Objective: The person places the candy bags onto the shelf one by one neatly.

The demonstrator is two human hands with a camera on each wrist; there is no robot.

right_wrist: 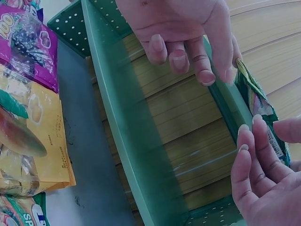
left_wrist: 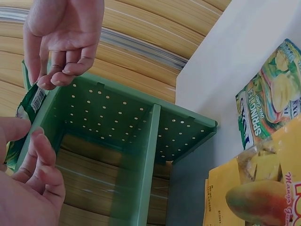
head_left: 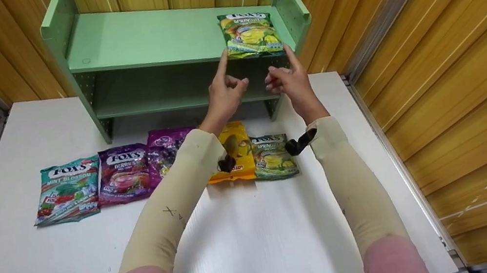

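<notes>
A green and yellow Fox's Spring Tea candy bag [head_left: 251, 34] lies at the right end of the green shelf unit's top board [head_left: 148, 38]. My left hand [head_left: 225, 92] touches its near left corner with an outstretched index finger. The right hand [head_left: 290, 82] does the same at the near right corner, and its other fingers are bent loosely. In the left wrist view, the edge of the bag [left_wrist: 32, 104] shows between both hands at the board's front. The right wrist view has the bag [right_wrist: 256, 96] edge-on beside the fingertips.
On the white table [head_left: 251, 244] before the shelf lie a Mint Blossom bag [head_left: 67, 190], a Berries bag [head_left: 124, 176], purple candy bags [head_left: 167, 139], a yellow mango candy bag [head_left: 241, 151] and another Spring Tea bag [head_left: 274, 158]. Wood-patterned walls [head_left: 460, 70] enclose the space.
</notes>
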